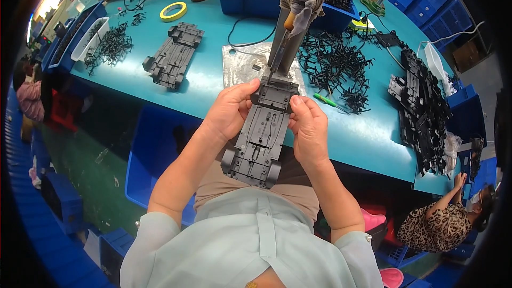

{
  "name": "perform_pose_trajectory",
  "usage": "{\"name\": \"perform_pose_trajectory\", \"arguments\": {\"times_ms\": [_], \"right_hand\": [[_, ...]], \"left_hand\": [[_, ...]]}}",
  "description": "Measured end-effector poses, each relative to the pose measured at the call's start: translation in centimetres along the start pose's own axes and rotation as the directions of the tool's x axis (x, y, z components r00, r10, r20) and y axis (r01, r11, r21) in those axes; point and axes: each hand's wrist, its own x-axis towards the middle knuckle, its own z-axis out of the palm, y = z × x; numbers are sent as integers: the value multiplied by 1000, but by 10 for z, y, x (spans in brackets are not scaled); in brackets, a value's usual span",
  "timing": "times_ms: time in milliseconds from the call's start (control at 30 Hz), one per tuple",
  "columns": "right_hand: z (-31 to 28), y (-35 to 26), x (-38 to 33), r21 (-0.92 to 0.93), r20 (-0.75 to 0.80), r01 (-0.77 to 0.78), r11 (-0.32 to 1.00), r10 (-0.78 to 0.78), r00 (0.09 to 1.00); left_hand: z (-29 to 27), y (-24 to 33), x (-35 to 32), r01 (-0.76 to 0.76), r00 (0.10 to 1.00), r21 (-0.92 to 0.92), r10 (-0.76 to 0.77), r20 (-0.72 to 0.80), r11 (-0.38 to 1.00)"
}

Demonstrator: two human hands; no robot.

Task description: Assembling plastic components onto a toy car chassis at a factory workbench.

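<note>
A black plastic toy car chassis [260, 133] is held between my two hands at the table's front edge, its near end over my lap. My left hand [229, 109] is closed on its far left edge, thumb on top. My right hand [309, 130] grips the opposite edge, also with the thumb uppermost. The chassis's far end lies under the tip of a rag-wrapped tool with a wooden handle [289, 21], fixed to an upright metal post [292, 56]. Beneath the post is a scuffed metal plate [240, 69].
Another chassis [175, 56] lies left on the teal table [208, 93], near a yellow tape roll [173, 12]. Small black parts [336, 66] and a green-handled tool [325, 99] are right of the post. Stacked chassis [421, 112] line the right side. A person [442, 218] sits beyond.
</note>
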Motion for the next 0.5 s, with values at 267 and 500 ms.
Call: {"name": "perform_pose_trajectory", "arguments": {"times_ms": [267, 500], "right_hand": [[2, -1, 0, 5, -9, 3, 1000, -3, 1000], [1, 2, 1, 29, -10, -8, 1000, 8, 1000]], "left_hand": [[10, 5, -6, 7, 999, 19, -7, -35, 1000], [9, 5, -4, -8, 998, 66, 12, -61, 998]]}}
